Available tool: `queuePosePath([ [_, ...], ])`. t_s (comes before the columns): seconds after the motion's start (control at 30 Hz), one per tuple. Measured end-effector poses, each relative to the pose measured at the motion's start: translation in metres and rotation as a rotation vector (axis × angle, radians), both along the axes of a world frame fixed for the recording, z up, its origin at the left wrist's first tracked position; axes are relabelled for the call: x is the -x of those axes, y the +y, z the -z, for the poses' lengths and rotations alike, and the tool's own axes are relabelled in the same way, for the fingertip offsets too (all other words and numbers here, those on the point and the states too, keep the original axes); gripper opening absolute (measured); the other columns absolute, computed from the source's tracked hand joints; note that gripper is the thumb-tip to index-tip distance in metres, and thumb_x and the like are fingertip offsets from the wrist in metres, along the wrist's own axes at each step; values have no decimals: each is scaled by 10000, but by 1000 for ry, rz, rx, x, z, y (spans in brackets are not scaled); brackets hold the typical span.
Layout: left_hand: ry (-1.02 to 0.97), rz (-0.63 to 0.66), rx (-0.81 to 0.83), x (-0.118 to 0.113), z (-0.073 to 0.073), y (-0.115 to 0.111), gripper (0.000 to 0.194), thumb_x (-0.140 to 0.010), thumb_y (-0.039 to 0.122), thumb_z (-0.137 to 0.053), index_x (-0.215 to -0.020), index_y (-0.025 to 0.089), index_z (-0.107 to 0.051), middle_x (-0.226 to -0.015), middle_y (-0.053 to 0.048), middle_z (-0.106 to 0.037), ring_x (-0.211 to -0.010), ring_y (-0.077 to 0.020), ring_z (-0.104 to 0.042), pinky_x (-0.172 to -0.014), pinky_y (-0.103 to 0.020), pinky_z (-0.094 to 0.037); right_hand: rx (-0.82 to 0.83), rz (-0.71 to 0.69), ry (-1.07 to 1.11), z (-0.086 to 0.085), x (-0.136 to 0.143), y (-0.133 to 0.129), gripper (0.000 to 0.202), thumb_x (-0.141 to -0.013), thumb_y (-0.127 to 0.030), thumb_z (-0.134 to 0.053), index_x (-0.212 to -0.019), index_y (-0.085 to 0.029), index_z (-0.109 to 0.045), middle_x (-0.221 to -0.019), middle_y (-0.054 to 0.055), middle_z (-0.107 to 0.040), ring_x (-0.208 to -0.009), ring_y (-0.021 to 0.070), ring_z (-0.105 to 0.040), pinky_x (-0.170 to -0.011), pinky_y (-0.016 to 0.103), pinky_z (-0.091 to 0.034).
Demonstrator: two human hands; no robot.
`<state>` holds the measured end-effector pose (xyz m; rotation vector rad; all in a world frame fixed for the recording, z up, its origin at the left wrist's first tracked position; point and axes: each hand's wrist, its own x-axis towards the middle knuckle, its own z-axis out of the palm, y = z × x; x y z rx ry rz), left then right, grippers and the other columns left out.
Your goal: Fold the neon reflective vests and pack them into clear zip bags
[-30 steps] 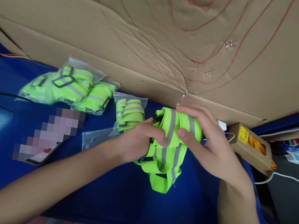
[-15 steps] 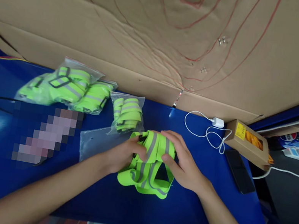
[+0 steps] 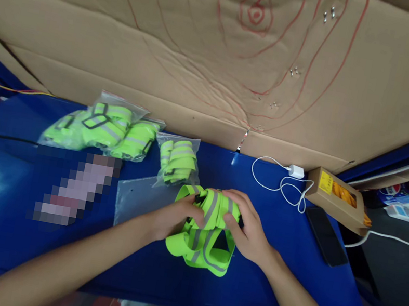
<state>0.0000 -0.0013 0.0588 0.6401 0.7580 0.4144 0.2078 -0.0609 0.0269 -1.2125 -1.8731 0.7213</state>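
Note:
A neon-yellow reflective strap [image 3: 209,238] with grey stripes is bunched in loose folds between my hands, over the near middle of the blue table. My left hand [image 3: 177,217] grips its left side, thumb across the folds beside a dark buckle. On its right side my right hand [image 3: 247,226] closes round the folds, with the thumb in front and the fingers behind. Lower loops of the strap hang loose toward me. Just left of it lies a flat clear plastic bag [image 3: 136,199]. Behind stands a clear bag holding a rolled strap [image 3: 179,162].
Several bagged straps [image 3: 108,128] lie at the back left. A pixelated object [image 3: 77,188] is on the left of the table [image 3: 120,270]. To the right are a white charger cable [image 3: 281,185], a black phone [image 3: 326,237] and a cardboard box [image 3: 338,200]. A cardboard panel [image 3: 188,66] rises behind.
Both hands stay on the strap, its folds shifting slightly. The camera view has moved a little, so the table things sit somewhat lower.

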Motion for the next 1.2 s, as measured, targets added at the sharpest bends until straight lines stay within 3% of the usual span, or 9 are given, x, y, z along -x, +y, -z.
queuePosePath([
  [0.2, -18, 13, -17, 0, 0, -1, 511, -515, 25, -672, -1006, 156, -724, -728, -27, -735, -723, -230, -717, -637, -296, -540, -21, 17, 3, -2, 0, 0, 417, -1050, -355, -551, -1461, -287, -539, -1435, 129, -606, -1382, 267, -572, -1167, 469, -494],
  [0.37, -38, 14, -27, -1, 0, -2, 450, -506, 33, -676, -941, 141, -720, -698, -20, -722, -628, -194, -678, -605, -288, -534, -40, 20, 0, -5, 1, 1, 400, -1046, -335, -565, -1441, -270, -559, -1422, 123, -620, -1368, 256, -584, -1156, 436, -496],
  [0.53, -27, 29, -14, -1, 3, 0, 525, -498, 40, -672, -1012, 140, -716, -774, -37, -744, -736, -232, -726, -644, -297, -560, -19, 51, 20, -1, 1, 1, 385, -1045, -356, -574, -1423, -284, -568, -1409, 105, -633, -1337, 254, -600, -1144, 430, -490],
  [0.8, -106, 71, -56, 1, 11, -2, 728, -515, 39, -708, -1228, 179, -659, -993, -56, -785, -924, -273, -762, -775, -330, -594, 215, 102, 353, 2, 0, 1, 603, -909, -421, -780, -1449, -312, -536, -1403, 77, -640, -1285, 258, -630, -1030, 375, -545],
  [0.97, -158, 85, -81, 2, 10, -8, 812, -544, 57, -800, -1320, 190, -603, -1045, -72, -790, -964, -286, -767, -813, -341, -590, 491, 47, 525, -7, -4, 3, 601, -823, -463, -851, -1362, -303, -642, -1224, 44, -729, -1025, 228, -708, -817, 319, -587],
  [1.2, -175, 88, -65, 1, 12, -10, 817, -558, 56, -795, -1340, 191, -602, -1019, -79, -799, -943, -294, -775, -805, -349, -591, 538, 92, 535, -10, -2, 4, 566, -804, -461, -864, -1317, -310, -678, -1227, 36, -730, -987, 223, -696, -734, 301, -589],
])
